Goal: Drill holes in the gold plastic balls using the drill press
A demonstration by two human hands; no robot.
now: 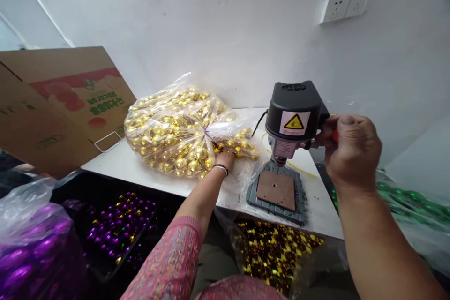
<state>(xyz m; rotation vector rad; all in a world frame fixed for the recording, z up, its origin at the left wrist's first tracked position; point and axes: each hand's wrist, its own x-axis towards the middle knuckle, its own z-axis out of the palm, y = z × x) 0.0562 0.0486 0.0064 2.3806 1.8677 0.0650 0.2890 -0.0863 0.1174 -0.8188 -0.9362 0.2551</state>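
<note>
A clear plastic bag of shiny gold beads (176, 133) lies on the white bench, gathered at a knot near its middle. My left hand (225, 159) grips the bag just below that gathered neck. To the right stands a small bench drill (293, 119) with a black motor housing and a yellow warning label. My right hand (351, 150) is closed around its red-tipped feed handle (335, 136). The drill's bit points down at a brown square pad (276, 191) on the grey base (277, 208).
A cardboard box (59, 108) leans at the bench's left end. Below the front edge of the white bench (316, 215) sit a black tray of purple beads (119, 227) and a heap of gold beads (274, 253). A purple-filled bag (35, 253) lies at lower left, green bead strands (411, 201) at right.
</note>
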